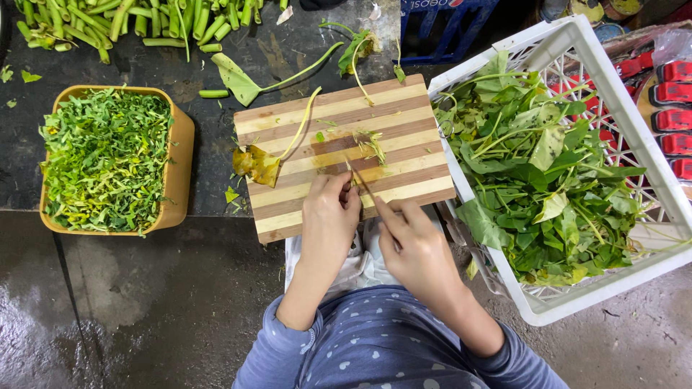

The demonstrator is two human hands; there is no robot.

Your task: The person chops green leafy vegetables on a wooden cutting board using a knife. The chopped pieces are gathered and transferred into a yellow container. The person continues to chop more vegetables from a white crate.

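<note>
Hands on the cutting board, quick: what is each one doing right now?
Left hand: fingers curled down on the striped cutting board, pinching a thin green stem.
Right hand: closed around a thin blade pointing toward the left fingertips.

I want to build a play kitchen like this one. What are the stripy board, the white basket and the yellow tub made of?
The board looks like wood or bamboo: light and dark glued strips with a matte, damp face. The basket seems to be hard white plastic, moulded into a lattice. The tub is probably plastic too, with smooth, slightly shiny walls, though it is hard to tell.
</note>
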